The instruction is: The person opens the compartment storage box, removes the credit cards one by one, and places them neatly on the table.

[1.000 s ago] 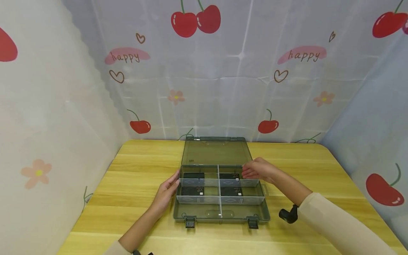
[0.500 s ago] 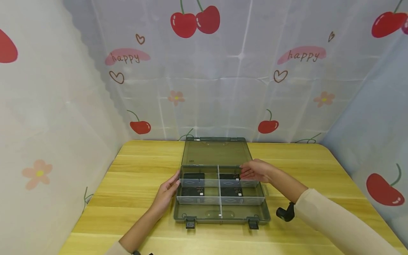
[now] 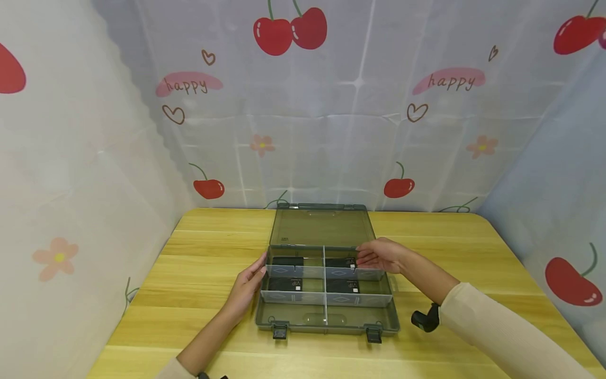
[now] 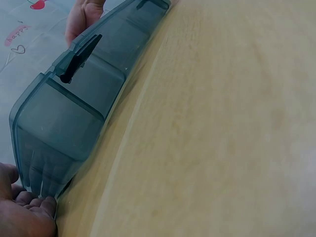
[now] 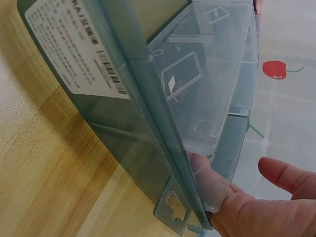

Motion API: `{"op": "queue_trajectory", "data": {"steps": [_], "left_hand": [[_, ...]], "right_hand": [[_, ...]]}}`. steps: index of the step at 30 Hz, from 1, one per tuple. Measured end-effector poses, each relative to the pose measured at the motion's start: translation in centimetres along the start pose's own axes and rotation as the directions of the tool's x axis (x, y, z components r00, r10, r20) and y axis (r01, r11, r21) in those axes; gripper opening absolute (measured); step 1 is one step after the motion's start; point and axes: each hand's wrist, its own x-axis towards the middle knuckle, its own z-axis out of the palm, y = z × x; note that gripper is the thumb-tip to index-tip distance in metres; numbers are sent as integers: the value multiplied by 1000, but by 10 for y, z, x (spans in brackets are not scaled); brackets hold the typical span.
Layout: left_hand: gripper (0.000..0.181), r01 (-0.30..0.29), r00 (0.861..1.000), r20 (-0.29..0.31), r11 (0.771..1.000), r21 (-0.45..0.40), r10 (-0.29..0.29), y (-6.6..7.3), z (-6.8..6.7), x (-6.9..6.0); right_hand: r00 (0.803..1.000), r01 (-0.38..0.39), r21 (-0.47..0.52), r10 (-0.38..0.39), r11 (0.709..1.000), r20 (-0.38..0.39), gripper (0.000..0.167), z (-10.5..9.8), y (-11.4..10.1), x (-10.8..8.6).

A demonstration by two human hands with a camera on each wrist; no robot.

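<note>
A translucent dark-green compartment box [image 3: 326,330] lies on the table, its lid [image 3: 324,226] swung back. Black VIP cards [image 3: 343,286] lie in the rear and middle compartments. My left hand [image 3: 248,284] holds the box's left side; in the left wrist view, the curled fingers of that hand [image 4: 27,215] meet the lower edge of the wall. Over the right wall, my right hand [image 3: 383,255] reaches into the rear right compartment beside a card. In the right wrist view, the thumb of this hand [image 5: 252,212] stands apart, and its fingers show partly through a clear divider [image 5: 212,118].
Two latches [image 3: 280,331] hang at the front of the box. A side loop [image 5: 173,205] sticks out from the right wall, near a white barcode label [image 5: 79,47]. The wooden table [image 3: 189,273] meets a cherry-print curtain [image 3: 322,158] at the back.
Over the last second, my right hand moved slightly left, farther into the rear right compartment. The box's front has shifted a little left since half a second ago. My left hand stayed put.
</note>
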Motion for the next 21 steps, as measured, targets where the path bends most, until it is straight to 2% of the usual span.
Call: {"op": "queue_trajectory", "data": {"steps": [7, 21], "left_hand": [[56, 0, 1000, -2, 1000, 11, 0, 2, 0, -1], [55, -14, 1000, 6, 1000, 4, 14, 1, -1, 0]], "right_hand": [[1000, 25, 26, -25, 999, -9, 36, 1, 0, 0], [992, 104, -49, -108, 993, -72, 35, 6, 5, 4]]}}
